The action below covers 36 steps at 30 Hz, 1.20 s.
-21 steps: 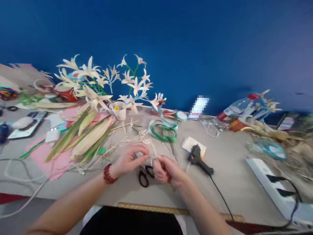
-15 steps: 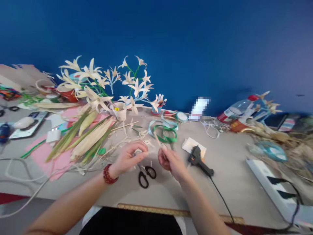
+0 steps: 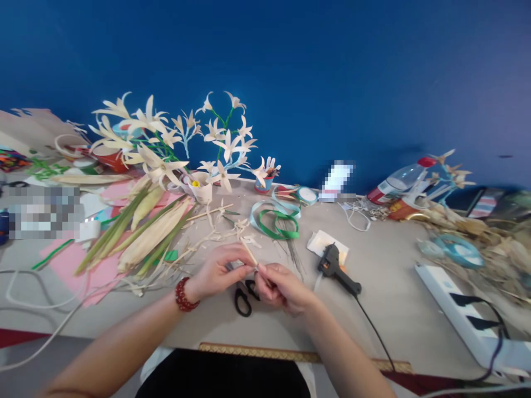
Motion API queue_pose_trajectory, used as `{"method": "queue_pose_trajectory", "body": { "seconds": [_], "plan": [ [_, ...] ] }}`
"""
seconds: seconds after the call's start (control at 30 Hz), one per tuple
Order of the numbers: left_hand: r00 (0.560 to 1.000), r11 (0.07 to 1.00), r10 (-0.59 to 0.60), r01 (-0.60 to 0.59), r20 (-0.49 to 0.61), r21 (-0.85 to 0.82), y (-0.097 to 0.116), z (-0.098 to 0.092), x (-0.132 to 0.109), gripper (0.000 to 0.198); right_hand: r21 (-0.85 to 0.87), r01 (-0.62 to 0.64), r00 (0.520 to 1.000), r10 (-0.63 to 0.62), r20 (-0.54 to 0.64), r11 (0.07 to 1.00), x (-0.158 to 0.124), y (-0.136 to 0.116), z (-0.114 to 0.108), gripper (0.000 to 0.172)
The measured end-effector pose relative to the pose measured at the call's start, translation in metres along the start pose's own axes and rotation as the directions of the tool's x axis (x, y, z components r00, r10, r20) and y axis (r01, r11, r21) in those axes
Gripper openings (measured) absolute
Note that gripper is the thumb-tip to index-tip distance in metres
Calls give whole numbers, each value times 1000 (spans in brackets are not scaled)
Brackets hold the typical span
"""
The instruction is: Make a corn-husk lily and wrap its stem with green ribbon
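Note:
My left hand (image 3: 219,270) and my right hand (image 3: 280,286) meet over the table's near middle, fingers pinched together around a thin pale straw strip (image 3: 249,252) that sticks up and to the left between them. A red bead bracelet (image 3: 181,294) circles my left wrist. Black-handled scissors (image 3: 243,297) lie on the table just under both hands. A black glue gun (image 3: 337,270) rests to the right of my right hand, its cord running toward the near edge.
Cream paper flowers (image 3: 157,145) and long dried leaves (image 3: 151,232) fill the left of the table (image 3: 394,287). Green and pale blue ribbon (image 3: 276,218) lies behind the hands. A white power strip (image 3: 468,320) lies at right, a plastic bottle (image 3: 400,182) behind it.
My right hand, apart from the left half a second ago, has come back left and the two now pinch the strip together. The strip's free end now tilts up-left.

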<state>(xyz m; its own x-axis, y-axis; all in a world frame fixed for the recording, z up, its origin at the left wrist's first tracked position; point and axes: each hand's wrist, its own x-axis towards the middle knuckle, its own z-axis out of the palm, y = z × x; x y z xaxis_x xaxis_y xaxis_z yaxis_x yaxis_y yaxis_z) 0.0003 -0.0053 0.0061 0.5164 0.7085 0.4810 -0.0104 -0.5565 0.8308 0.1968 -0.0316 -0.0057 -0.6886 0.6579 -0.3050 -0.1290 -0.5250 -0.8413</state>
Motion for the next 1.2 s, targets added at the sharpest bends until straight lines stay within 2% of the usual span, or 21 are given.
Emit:
{"method": "queue_pose_trajectory", "body": {
  "seconds": [0.1,0.17,0.2,0.23,0.3,0.37,0.4,0.47,0.53,0.57,0.63,0.73,0.83,0.93,1.07,1.2],
  "plan": [
    [1000,1000,27,-27,5,-5,0,-1,1,9,202,-28,975,-18,221,979,-5,4,-4,57],
    [1000,1000,10,-10,-18,0,-1,-2,2,9,269,52,938,-140,316,962,-10,4,-9,62],
    [999,1000,-8,8,-37,-2,-2,-3,2,10,277,119,930,-204,304,954,-12,3,-11,64],
    [998,1000,-22,22,-57,-11,-3,-4,2,10,254,183,937,-246,246,950,-14,1,-13,65],
    [996,999,-38,35,-85,-36,-5,-5,1,11,95,253,966,-256,22,963,-13,-4,-14,63],
    [995,999,-28,24,-92,-40,-6,-4,1,11,-170,219,951,-249,-182,961,-9,-7,-11,57],
    [996,999,-23,20,-91,-29,-6,-4,0,10,-309,195,935,-272,-228,931,-6,-8,-9,56],
    [996,1000,-24,25,-87,3,-6,-2,-1,9,-528,182,908,-348,-233,829,0,-7,-3,56],
    [996,999,-34,37,-82,29,-5,-1,-1,9,-630,168,895,-385,-225,758,3,-4,2,58],
    [996,999,-38,41,-78,35,-5,0,-1,9,-639,153,894,-380,-235,754,4,-3,4,59],
    [997,998,-38,40,-66,43,-4,0,-1,9,-599,113,910,-324,-257,793,3,-2,5,61],
    [999,999,-21,23,-49,38,-1,0,0,11,-442,40,955,-165,-247,896,1,-2,3,63],
    [999,1000,-4,4,-39,-3,0,1,0,13,-230,-4,987,-33,-155,973,1,-1,2,63],
    [999,999,11,-13,-43,-41,0,0,-1,11,5,-7,1000,7,-12,1000,2,3,3,61],
    [999,998,27,-29,-24,-62,-2,-2,-3,10,268,-86,973,23,231,960,2,7,4,57],
    [999,995,29,-28,13,-91,-1,-4,-2,11,339,-126,923,-15,385,932,2,8,2,57]
  ]
}}
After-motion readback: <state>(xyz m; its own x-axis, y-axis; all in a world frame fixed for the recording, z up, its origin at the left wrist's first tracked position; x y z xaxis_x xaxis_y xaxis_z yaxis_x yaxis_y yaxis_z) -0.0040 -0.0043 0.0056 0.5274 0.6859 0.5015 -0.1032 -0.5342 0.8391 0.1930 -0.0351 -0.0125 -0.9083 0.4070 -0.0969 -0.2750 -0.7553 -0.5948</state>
